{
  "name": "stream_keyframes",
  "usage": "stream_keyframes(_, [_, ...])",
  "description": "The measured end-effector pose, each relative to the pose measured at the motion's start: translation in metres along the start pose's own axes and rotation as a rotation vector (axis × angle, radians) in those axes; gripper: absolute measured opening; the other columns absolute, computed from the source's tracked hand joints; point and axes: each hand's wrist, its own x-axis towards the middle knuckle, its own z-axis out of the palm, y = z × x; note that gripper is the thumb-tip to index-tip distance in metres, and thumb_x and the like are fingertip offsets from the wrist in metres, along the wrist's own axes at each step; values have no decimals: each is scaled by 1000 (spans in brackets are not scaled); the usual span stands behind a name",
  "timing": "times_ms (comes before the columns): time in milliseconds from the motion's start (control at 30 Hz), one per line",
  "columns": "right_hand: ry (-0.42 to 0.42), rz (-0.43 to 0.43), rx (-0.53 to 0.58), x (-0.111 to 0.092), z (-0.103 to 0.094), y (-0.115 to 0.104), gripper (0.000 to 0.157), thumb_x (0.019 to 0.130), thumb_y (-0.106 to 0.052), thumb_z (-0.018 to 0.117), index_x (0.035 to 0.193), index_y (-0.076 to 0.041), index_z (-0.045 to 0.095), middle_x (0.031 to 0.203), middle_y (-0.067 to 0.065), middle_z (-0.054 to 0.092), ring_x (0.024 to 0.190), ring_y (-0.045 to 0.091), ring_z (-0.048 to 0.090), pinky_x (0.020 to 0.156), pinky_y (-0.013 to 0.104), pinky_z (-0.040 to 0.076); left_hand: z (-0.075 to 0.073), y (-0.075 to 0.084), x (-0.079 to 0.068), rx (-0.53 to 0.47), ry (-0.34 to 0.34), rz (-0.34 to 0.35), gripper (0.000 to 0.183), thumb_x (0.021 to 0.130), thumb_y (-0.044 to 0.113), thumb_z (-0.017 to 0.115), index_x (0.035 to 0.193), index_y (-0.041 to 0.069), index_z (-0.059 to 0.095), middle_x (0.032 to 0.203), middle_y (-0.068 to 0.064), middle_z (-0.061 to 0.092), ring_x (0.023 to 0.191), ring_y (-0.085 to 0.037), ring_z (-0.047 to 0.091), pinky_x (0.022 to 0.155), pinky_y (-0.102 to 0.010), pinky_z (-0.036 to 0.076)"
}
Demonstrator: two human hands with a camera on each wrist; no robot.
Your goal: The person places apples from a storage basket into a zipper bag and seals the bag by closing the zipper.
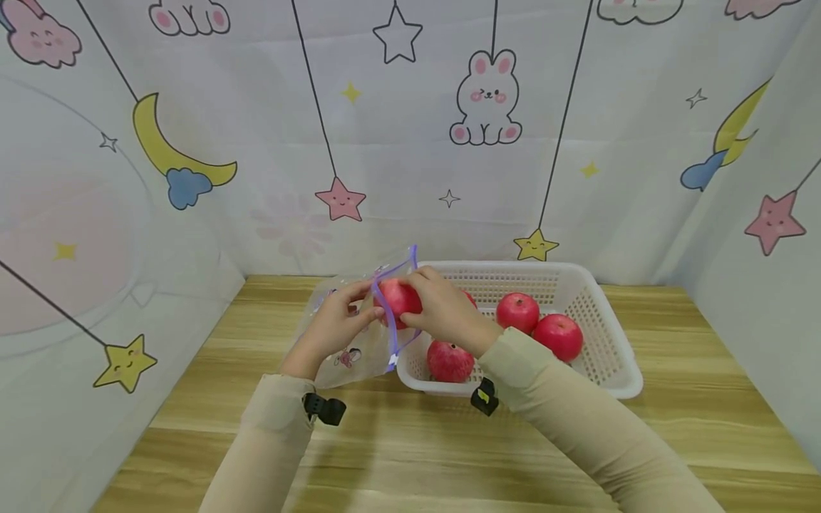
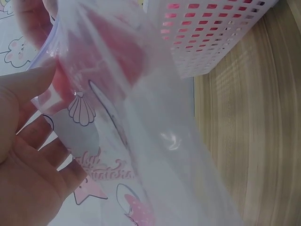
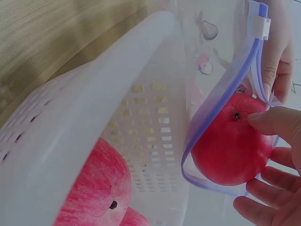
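A red apple (image 1: pixel 399 303) sits at the mouth of a clear zip bag (image 1: pixel 368 367), partly inside it. My right hand (image 1: pixel 449 306) grips the apple, thumb near its stem end and fingers round the far side in the right wrist view. At the bag's opening, my left hand (image 1: pixel 336 324) pinches the edge between thumb and fingers. The purple zip strip (image 3: pixel 225 96) loops around the apple, and a white slider (image 3: pixel 261 27) sits at one end. Pink printed drawings and lettering (image 2: pixel 110 172) show on the bag, with the apple reddish through the plastic.
A white perforated basket (image 1: pixel 616 356) stands right of the bag on the wood-grain table (image 1: pixel 410 456). Inside lie several red apples, among them a front one (image 1: pixel 451 361) and a right one (image 1: pixel 558 337). A printed curtain (image 1: pixel 410 142) hangs behind and at both sides.
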Motion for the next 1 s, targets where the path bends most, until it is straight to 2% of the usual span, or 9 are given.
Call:
stream_keyframes(133, [2, 5, 9, -1, -1, 1, 56, 83, -26, 73, 133, -12, 51, 123, 7, 53, 102, 18, 59, 86, 32, 55, 0, 2, 1, -3, -12, -21, 50, 91, 23, 64, 136, 9, 49, 139, -12, 52, 128, -32, 47, 103, -52, 42])
stream_keyframes(267, [-5, 19, 18, -2, -3, 1, 56, 83, -27, 73, 132, -12, 51, 125, 6, 53, 102, 17, 59, 87, 32, 55, -1, 3, 1, 8, -7, -9, 50, 91, 21, 64, 137, 8, 49, 138, -14, 51, 127, -34, 48, 102, -52, 43])
stream_keyframes(500, [-19, 45, 23, -4, -3, 4, 53, 83, -27, 73, 130, -12, 53, 128, 8, 53, 111, 20, 59, 90, 35, 54, -1, 4, 3, 16, -6, -12, 49, 90, 22, 65, 136, 10, 51, 137, -13, 53, 127, -33, 49, 101, -51, 45])
stream_keyframes(800, [-16, 42, 18, -4, -1, 6, 51, 83, -27, 73, 129, -12, 55, 128, 8, 54, 110, 21, 59, 91, 35, 54, -2, 6, 3, 29, -4, -24, 49, 91, 22, 64, 136, 10, 51, 137, -14, 53, 127, -34, 48, 102, -50, 44])
stream_keyframes(1000, [-14, 51, 24, -6, -4, 7, 51, 84, -27, 72, 129, -11, 55, 131, 9, 53, 118, 25, 56, 96, 39, 51, -3, 5, 3, 19, 0, -23, 48, 91, 20, 64, 135, 8, 50, 136, -14, 53, 127, -33, 48, 103, -51, 42])
